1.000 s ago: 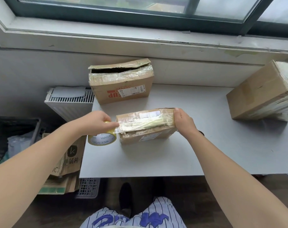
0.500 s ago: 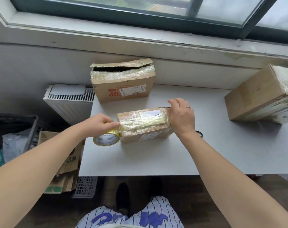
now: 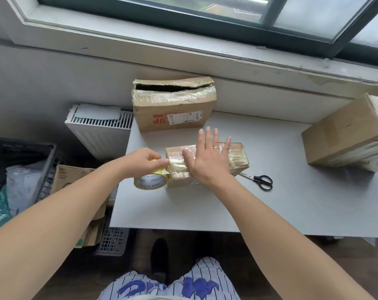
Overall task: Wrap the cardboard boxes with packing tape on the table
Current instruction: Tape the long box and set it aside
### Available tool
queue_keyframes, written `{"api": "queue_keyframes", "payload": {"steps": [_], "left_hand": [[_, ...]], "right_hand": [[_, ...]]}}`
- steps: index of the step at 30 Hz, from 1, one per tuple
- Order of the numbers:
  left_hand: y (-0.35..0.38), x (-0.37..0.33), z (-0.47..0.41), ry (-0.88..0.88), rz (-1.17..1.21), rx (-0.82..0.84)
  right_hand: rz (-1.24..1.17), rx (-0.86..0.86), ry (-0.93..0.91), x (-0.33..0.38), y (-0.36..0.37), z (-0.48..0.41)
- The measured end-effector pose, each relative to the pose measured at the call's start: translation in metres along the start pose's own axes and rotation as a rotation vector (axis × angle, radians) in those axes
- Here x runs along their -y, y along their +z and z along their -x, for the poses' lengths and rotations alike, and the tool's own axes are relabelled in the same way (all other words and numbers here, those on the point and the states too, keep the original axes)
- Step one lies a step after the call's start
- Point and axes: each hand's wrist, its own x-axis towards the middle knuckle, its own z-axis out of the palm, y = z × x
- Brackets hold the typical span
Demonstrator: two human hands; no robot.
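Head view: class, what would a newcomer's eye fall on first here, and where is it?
The two hands at the middle of the table: the right hand spreads flat over the small taped box, while the left hand grips the yellow tape roll at the box's left end. Black scissors lie just right of that box.

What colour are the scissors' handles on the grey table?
Black plastic handles on the metal scissors; head view.

Soft, even daylight comes from the window (image 3: pixel 205 9) above the desk (image 3: pixel 292 202), casting faint shadows. The picture is sharp, with wide-angle bending at the edges.
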Motion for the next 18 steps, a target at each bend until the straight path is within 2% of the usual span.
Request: {"api": "queue_keyframes", "payload": {"steps": [6, 18], "left_hand": [[0.002, 0.003, 0.004, 0.009, -0.014, -0.017], [-0.004, 0.010, 0.015, -0.011, 0.078, -0.095]], "right_hand": [[0.013, -0.012, -0.122, 0.048, 0.009, 0.001], [-0.078, -0.102, -0.155, 0.039, 0.012, -0.005]]}}
